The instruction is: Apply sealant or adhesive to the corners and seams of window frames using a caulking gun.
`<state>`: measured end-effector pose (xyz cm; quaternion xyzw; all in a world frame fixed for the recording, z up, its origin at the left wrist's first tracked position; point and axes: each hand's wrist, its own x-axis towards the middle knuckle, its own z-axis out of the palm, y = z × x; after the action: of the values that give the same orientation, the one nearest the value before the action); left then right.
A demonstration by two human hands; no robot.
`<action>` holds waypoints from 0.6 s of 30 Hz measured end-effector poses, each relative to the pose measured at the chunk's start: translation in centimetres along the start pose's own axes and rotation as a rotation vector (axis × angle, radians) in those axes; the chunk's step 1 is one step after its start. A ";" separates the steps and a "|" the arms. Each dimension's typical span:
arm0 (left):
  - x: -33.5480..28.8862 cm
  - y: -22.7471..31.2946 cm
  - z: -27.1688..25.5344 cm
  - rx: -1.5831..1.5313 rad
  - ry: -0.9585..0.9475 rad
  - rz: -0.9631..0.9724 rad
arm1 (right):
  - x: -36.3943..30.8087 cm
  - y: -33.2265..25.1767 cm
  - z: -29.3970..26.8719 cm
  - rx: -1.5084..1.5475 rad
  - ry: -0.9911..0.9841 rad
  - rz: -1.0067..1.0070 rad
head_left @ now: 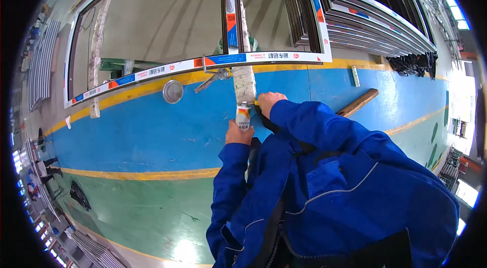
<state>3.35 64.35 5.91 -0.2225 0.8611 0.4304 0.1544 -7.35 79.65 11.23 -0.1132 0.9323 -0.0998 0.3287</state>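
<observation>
White plastic-looking, cylindrical cartridge with an orange-and-grey label (243, 118) stands nearly upright in the picture, its lower part wrapped by the left hand (238, 135), whose grip is closed around it. Just beside its top is the right hand (271, 101), fingers curled by a small yellow-and-black item (257, 103); what that grip pinches, I cannot tell. Both arms wear a bright blue work jacket (329, 166).

Just beyond the cartridge, a pale, mottled narrow beam (244, 84) runs beneath a large dark rectangular frame faced with white, blue and orange tape (284, 56). At the frame's near edge lies a silvery metal tool (207, 82), with a round silvery metal object (173, 91) to its left on the blue-painted floor (132, 141). Right of the hands rests a brown wooden plank (358, 102), near a slim pale tube (355, 76).
</observation>
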 end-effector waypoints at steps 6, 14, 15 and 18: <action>0.9 -1.5 -1.4 -0.420 -0.282 0.001 | 0.0 -0.3 -0.6 -0.040 -0.078 -0.039; 1.3 -0.8 -2.0 -0.711 -0.525 -0.170 | 0.1 -0.1 -1.0 -0.023 -0.051 -0.045; 1.3 -0.6 -2.1 -0.730 -0.537 -0.177 | 0.2 0.0 -1.0 -0.024 -0.058 -0.040; 1.3 -0.7 -1.9 -0.766 -0.552 -0.178 | 0.1 0.5 -1.1 -0.038 -0.082 -0.048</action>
<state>2.52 62.08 5.95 -0.2135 0.5449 0.7449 0.3204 -8.19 80.19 11.83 -0.1456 0.9169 -0.0851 0.3618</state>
